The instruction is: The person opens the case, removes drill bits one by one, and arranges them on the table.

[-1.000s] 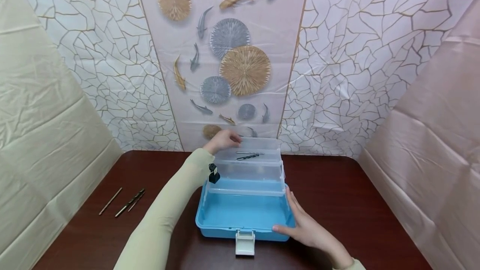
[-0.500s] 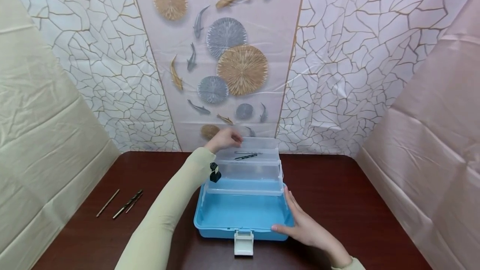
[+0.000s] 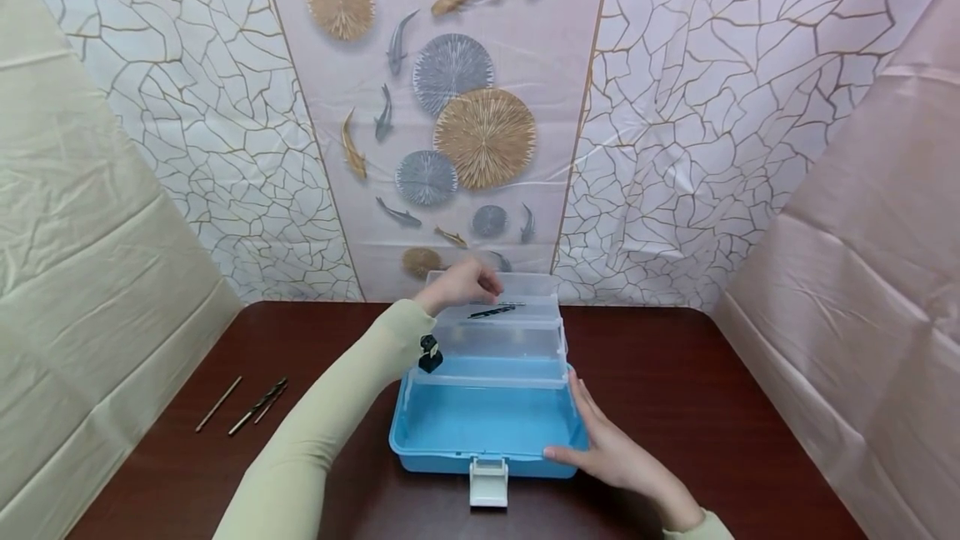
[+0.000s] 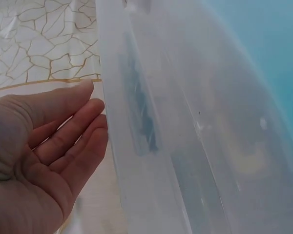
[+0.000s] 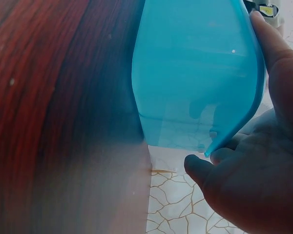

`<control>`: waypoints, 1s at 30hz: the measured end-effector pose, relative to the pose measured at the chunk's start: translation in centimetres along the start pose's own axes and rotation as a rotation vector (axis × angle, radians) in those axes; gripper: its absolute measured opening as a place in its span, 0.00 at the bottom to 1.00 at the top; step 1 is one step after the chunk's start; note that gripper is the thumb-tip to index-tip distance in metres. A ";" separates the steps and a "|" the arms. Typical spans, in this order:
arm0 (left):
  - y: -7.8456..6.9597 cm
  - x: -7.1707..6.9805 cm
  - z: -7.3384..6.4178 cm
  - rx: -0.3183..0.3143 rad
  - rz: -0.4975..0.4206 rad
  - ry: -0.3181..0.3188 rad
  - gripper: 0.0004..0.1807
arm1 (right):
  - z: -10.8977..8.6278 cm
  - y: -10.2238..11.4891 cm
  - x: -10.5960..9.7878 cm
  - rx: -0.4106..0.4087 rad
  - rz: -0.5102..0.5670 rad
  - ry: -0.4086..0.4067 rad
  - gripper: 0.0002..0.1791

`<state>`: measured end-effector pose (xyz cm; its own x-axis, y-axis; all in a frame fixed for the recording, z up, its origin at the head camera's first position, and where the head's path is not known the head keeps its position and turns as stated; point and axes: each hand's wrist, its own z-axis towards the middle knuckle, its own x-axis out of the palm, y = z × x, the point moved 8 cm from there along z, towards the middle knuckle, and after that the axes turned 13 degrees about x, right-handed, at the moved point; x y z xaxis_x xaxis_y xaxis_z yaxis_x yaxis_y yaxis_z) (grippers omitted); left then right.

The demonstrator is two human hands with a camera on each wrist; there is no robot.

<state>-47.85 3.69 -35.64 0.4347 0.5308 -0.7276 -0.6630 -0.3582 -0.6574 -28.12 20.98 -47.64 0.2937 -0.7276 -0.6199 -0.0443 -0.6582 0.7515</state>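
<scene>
A blue plastic toolbox (image 3: 480,467) stands with its translucent trays raised behind the base. Several drill bits (image 3: 491,312) lie in the upper tray (image 3: 528,283); through its wall, a spiral drill bit (image 4: 139,105) shows in the left wrist view. My left hand (image 3: 461,283) hovers at that tray, fingers loosely bent. Nothing sits between those fingertips in the left wrist view, where the hand (image 4: 58,151) is beside the tray's edge. My right hand (image 3: 615,455) rests on the right rim, fingers extended along the side, thumb at the front corner.
To the left on the dark red-brown table (image 3: 675,407) lie a thin drill bit (image 3: 219,404), a thicker dark drill bit (image 3: 258,407) and a small drill bit (image 3: 272,403). A white latch (image 3: 489,483) hangs down at the box's front. Patterned cloth (image 3: 660,148) hangs behind.
My left hand has moved slightly right, from the upper tray's left corner to over the drill bits. My right hand stays on the toolbox rim.
</scene>
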 end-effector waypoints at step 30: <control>0.2 2.3 -0.6 -0.054 0.101 -0.018 0.07 | -0.2 0.1 -0.3 -0.004 -0.017 -0.010 0.63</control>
<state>-46.61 4.41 -37.59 0.3560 0.5032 -0.7874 -0.6687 -0.4514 -0.5908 -28.01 21.17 -47.29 0.2845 -0.7181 -0.6351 -0.0359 -0.6700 0.7415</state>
